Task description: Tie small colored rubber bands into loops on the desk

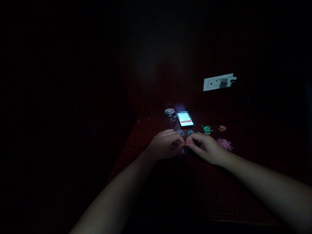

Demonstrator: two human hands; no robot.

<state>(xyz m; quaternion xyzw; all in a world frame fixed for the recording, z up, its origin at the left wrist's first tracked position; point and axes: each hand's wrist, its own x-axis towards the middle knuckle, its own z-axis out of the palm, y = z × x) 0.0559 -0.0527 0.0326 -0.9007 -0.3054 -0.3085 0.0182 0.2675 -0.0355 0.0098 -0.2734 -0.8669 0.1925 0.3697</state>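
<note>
My left hand [167, 143] and my right hand [203, 146] meet over the dark red table, fingertips pinched and almost touching. Whatever lies between the fingertips is too small and dim to make out. Just beyond them are a pale purple bundle of loops [180, 132] and a blue bundle of loops [190, 132]. Under the fingers shows part of another pale purple cluster [182, 151], mostly covered by my left hand. Past my right hand lie a green bundle of bands [207, 129], a small orange bundle of loops [222, 128] and a pile of pink strands [225, 144].
A lit phone [186, 119] props at the back of the table [136, 136], beside a clear jar with a lid [170, 114]. On the wall, a white socket panel [215, 82] holds a plug [232, 79]. Most surroundings are dark.
</note>
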